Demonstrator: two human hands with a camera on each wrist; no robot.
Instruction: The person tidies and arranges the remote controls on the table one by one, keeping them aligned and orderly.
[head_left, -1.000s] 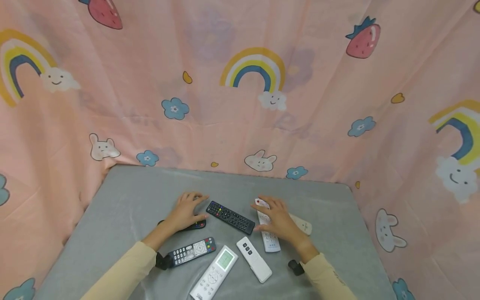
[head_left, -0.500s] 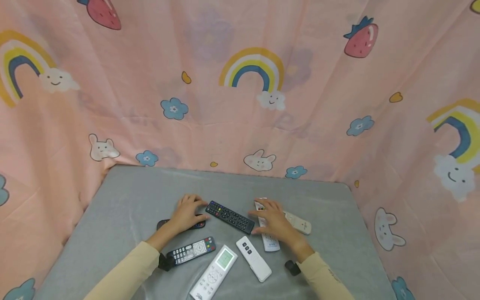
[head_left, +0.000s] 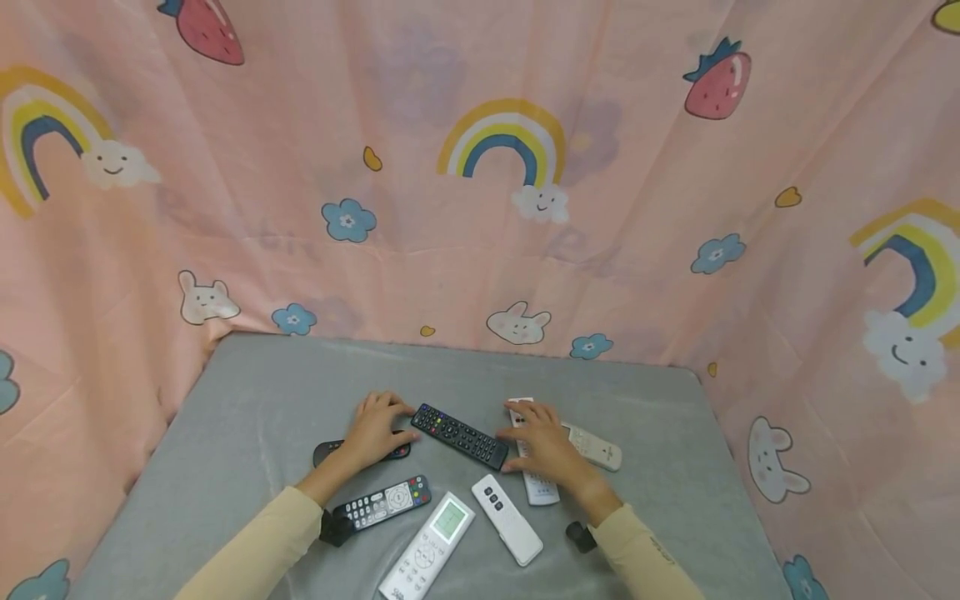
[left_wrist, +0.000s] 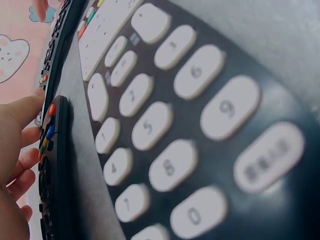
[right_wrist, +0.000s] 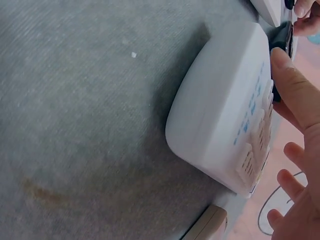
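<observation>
A black remote control [head_left: 459,435] lies at a slant between the two hands. The index finger of my left hand [head_left: 375,429] touches its far left end, and the thumb is close to its lower edge. At the other end my right hand [head_left: 551,446] holds the remote's corner between thumb and index finger; the thumb rests against that black end in the right wrist view. Under the right hand lies a white remote [head_left: 542,487], partly hidden. A second black remote [head_left: 327,451] is partly covered by the left forearm.
Nearer the body lie a dark remote with white buttons [head_left: 385,502], a white remote with a screen [head_left: 427,546] and a slim white remote [head_left: 507,520]. A cream remote [head_left: 596,447] sits right of the right hand. A patterned pink curtain [head_left: 420,275] borders the grey tabletop [head_left: 652,408].
The right hand has shifted slightly left and down, closer to the black remote's end. The left index finger has come down onto the other end. The remotes have not visibly moved.
</observation>
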